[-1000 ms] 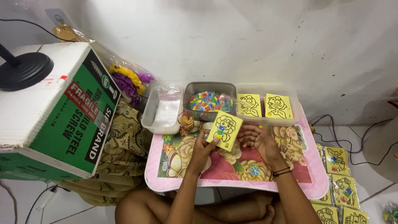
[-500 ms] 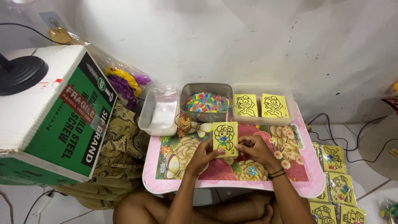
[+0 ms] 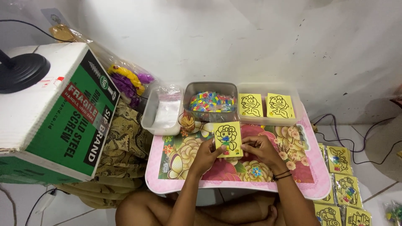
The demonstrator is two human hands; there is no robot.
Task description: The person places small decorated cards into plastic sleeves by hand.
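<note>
so, both hands are closed on one yellow card (image 3: 228,138) printed with a flower figure: the left hand (image 3: 206,155) pinches its left edge and lower corner, the right hand (image 3: 260,148) grips its lower right edge, and the card is held just above the flowered pink counter (image 3: 176,167), in front of the trays. some small coloured pieces already sit on the card, near its middle and bottom, so this one looks partly kitted rather than bare. behind it, the grey tray of coloured bits (image 3: 211,101) is full, and the clear tray (image 3: 268,90) holds two more yellow cards (image 3: 265,105) with no colour added, which i judge are yet to be handled. a clear tub with small plastic bags (image 3: 164,109) stands to the left, a little cup of sticks (image 3: 186,121) beside it. on the floor to the right lie several bagged yellow cards (image 3: 341,184), seemingly the finished ones.
</note>
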